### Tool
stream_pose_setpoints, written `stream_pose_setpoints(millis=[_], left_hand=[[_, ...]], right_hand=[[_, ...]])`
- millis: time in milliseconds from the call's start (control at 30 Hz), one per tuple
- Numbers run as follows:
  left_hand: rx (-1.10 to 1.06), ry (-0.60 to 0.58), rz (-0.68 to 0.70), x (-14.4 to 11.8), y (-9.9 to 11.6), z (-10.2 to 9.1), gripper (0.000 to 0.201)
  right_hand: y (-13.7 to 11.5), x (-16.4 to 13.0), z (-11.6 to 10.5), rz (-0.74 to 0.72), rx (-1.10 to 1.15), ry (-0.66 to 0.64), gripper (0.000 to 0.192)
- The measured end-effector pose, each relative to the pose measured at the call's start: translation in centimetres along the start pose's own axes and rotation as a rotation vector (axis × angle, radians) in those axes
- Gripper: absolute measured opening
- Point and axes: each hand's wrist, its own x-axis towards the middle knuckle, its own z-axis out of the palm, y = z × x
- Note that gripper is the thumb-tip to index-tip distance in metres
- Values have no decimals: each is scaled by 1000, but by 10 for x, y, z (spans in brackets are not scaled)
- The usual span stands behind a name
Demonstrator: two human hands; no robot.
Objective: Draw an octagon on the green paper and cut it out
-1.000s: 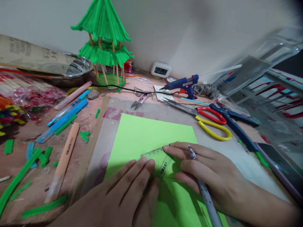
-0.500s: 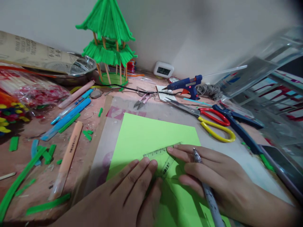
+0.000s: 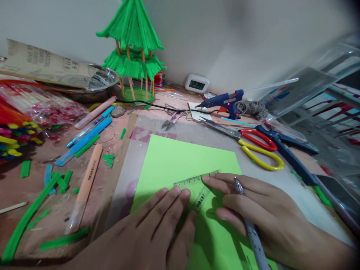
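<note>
**Both hands pressing a ruler onto green paper**

We are looking down at a sheet of green paper [image 3: 180,161] lying on the table [image 3: 42,202], and we are taking it as our landmark. On the near half of the paper, a small clear ruler [image 3: 194,187] is lying flat.

We are seeing the left hand [image 3: 152,228] spread flat and open on the paper's near left part, its fingertips [image 3: 180,193] pressing on the ruler's near edge; it is gripping nothing.

The right hand [image 3: 261,213] is resting over the paper's near right corner, fingers stretched out, their tips touching the ruler's right end. It is keeping a pen [image 3: 250,228] tucked between two fingers, the pen's tip pointing away from us.

Just beyond the paper's far right corner, red and yellow scissors [image 3: 253,148] are lying, with a blue glue gun [image 3: 225,102] farther back. Small snips [image 3: 171,120] are sitting past the far edge. Well beyond the far left corner, a green model pagoda [image 3: 132,48] is standing upright by the wall. Left of the paper, a peach marker [image 3: 87,180] and green strips [image 3: 30,213] are scattered.
</note>
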Motion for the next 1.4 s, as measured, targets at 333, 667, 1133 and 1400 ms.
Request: stream_pose_setpoints(millis=[333, 667, 1133, 1400], left_hand=[[33, 76, -8, -6, 5, 2, 29], [39, 137, 13, -4, 1, 11, 30], [29, 86, 2, -5, 4, 7, 28], [37, 115, -9, -2, 1, 9, 28]], right_hand=[[-1, 0, -2, -16, -10, -8, 23], [-1, -1, -1, -9, 5, -13, 21], [-1, 1, 0, 8, 54, 9, 19], [-1, -2, 2, 9, 64, 6, 20]])
